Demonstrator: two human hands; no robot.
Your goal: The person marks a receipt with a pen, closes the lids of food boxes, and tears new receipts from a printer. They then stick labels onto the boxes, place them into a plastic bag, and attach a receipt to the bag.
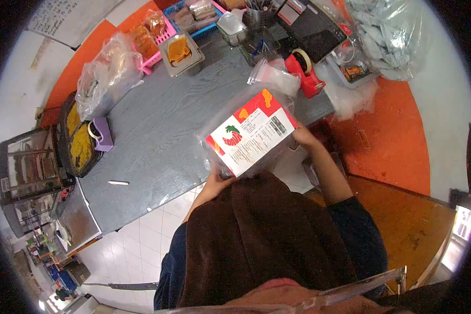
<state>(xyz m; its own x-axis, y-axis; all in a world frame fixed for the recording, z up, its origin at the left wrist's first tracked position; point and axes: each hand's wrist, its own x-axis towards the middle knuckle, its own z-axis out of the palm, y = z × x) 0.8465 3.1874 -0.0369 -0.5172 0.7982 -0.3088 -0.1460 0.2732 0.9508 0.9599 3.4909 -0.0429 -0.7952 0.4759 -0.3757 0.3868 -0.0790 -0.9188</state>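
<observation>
A clear plastic bag with a red and white printed label (252, 132) lies tilted at the near edge of the grey table (157, 125). My left hand (216, 184) is closed on the bag's lower left corner, fingers partly under it. On the right side, my right hand (303, 137) grips the bag's edge beside the label. Clear plastic (206, 137) shows around the label. Just beyond the bag are a small pack of clear bags (277, 76) and a red tape dispenser (304, 77).
A metal container (182, 54), pink basket (162, 42) and blue basket (196, 21) stand along the back. A purple tape dispenser (102, 134), white marker (119, 182) and black tray (78, 138) are at left. A tablet (311, 29) lies back right.
</observation>
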